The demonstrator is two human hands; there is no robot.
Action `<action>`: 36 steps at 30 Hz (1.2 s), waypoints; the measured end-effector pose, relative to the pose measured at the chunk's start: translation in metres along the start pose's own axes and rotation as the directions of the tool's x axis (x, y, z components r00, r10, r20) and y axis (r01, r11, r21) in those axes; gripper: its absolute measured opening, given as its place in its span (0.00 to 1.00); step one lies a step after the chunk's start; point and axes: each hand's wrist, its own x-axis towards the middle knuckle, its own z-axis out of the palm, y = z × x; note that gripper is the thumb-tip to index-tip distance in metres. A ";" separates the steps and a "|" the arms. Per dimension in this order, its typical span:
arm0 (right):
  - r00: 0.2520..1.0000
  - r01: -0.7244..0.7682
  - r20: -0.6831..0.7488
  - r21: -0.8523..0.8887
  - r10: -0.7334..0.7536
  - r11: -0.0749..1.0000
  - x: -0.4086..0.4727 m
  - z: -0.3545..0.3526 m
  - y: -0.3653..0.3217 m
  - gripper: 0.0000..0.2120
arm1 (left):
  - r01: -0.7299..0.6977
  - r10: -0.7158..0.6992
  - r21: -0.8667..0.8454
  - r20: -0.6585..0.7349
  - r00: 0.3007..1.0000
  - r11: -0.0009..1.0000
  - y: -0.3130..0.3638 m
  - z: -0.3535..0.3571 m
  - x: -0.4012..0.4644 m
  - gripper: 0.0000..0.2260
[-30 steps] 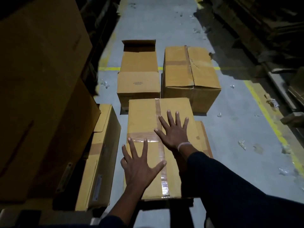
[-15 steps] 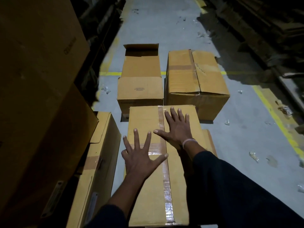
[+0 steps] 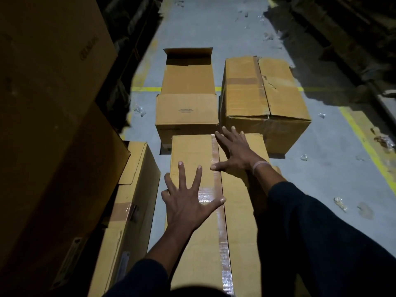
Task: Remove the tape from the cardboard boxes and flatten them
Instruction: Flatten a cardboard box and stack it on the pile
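A long brown cardboard box (image 3: pixel 192 151) lies in front of me on the floor, its top seam closed by a strip of clear tape (image 3: pixel 221 236) running lengthways, with a cross strip near the middle. My left hand (image 3: pixel 188 202) lies flat on the left half of the top, fingers spread, thumb on the tape. Farther up, my right hand (image 3: pixel 235 153) lies flat with straight fingers reaching the far edge, thumb touching the seam.
Beyond stand an opened box (image 3: pixel 186 108) with its far flap up and a taped box (image 3: pixel 263 97). A taped box (image 3: pixel 132 200) stands at my left beside tall stacked cartons (image 3: pixel 42 103). Tape scraps (image 3: pixel 340 203) litter the grey floor with yellow lines (image 3: pixel 364 142).
Both hands have slid forward along the box top toward its far edge, the right one leading. The view has come closer to the box.
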 end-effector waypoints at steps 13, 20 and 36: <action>0.875 -0.234 -0.436 0.001 0.211 0.972 -0.056 0.059 -0.068 0.29 | -0.135 0.138 0.059 -0.053 0.989 0.989 -0.002 0.011 -0.001 0.33; 0.811 -0.279 -0.556 -0.093 0.182 0.956 -0.046 0.057 -0.081 0.17 | -0.131 0.125 -0.065 -0.090 0.988 0.989 -0.007 0.006 -0.006 0.34; 0.814 -0.186 -0.554 0.032 0.173 0.982 -0.028 0.034 -0.052 0.03 | -0.314 0.321 0.103 -0.064 0.945 0.944 0.001 0.000 -0.011 0.42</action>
